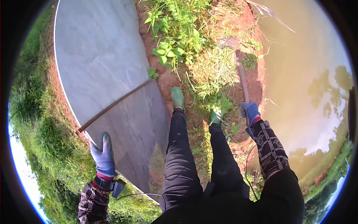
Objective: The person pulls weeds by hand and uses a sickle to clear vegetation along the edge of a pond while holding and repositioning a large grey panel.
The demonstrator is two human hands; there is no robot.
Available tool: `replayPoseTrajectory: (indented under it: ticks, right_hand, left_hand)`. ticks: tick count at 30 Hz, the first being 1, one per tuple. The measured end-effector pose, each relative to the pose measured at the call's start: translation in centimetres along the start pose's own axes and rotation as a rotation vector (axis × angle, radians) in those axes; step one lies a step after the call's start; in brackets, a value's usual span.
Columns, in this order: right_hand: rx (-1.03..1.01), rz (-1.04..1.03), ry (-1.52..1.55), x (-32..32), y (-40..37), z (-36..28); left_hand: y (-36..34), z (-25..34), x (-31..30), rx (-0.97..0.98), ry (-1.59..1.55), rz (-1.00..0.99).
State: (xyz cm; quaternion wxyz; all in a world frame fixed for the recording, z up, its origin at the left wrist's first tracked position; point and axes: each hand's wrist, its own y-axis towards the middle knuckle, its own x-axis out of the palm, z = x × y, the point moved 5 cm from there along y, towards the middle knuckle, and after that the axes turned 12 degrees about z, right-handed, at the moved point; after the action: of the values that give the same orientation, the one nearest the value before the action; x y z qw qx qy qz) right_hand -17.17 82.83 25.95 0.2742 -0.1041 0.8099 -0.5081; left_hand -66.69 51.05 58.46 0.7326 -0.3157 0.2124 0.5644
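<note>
My right hand (250, 111), in a blue-grey glove, is closed around the wooden handle of a hoe (243, 80). Its flat metal blade (228, 42) rests among cut grass and soil near the water's edge, partly covered by stems. My left hand (102, 158), also gloved, is open with thumb and fingers apart and nothing in it. It overlaps the pale rim of a smooth grey surface (130, 130) on the left. Across that surface lies a rusty ribbed bar (115, 103), just beyond my left fingertips.
My green shoes (177, 98) stand on a reddish dirt strip with leafy weeds (169, 52). Muddy brown water (298, 93) borders it on the right. Dense grass (52, 149) grows at far left. A thin cable (246, 168) hangs by my right arm.
</note>
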Motion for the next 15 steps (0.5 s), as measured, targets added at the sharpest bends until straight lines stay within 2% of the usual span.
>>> replayPoseTrajectory:
  ticks: [1,2,4,6,8,9,10,11,12,13,15]
  right_hand:
    - [-0.093,0.043,0.032,1.4,2.4,-3.0]
    - [-0.07,0.062,0.153,3.1,3.0,-6.7]
    - [-0.24,0.082,0.333,6.4,9.2,-10.7]
    - [-0.303,0.084,0.451,8.9,12.3,-11.8]
    - [-0.027,-0.099,0.308,12.2,14.8,-8.0]
    - [-0.02,-0.132,0.181,11.7,13.2,-4.5]
    - [-0.015,-0.07,-0.126,10.0,9.2,-2.0]
    - [0.019,-0.17,-0.071,8.6,8.2,3.6]
    - [0.092,-0.056,-0.19,6.4,4.7,5.2]
    - [0.143,-0.074,-0.062,4.0,2.8,8.1]
    - [0.283,-0.002,-0.173,-0.2,-3.6,8.7]
  left_hand:
    - [0.1,-0.3,-0.1,-0.001,-0.004,0.004]
    - [0.2,-0.6,-0.2,-0.003,-0.008,0.007]
    - [0.3,-1.0,-0.6,-0.008,-0.023,0.017]
    - [0.4,-1.3,-0.6,-0.001,-0.049,0.014]
    - [0.6,-1.2,-0.5,-0.002,-0.023,0.029]
    - [0.3,-1.0,-0.7,-0.013,0.0,0.04]
    - [0.2,-0.8,-0.6,-0.028,-0.013,0.034]
    - [0.2,-0.7,-0.4,-0.026,-0.027,0.038]
    - [0.0,-0.9,-0.3,-0.033,-0.051,0.02]
    - [0.2,-0.9,-0.3,-0.036,-0.071,0.003]
    - [0.1,-0.8,-0.3,-0.051,-0.094,-0.012]
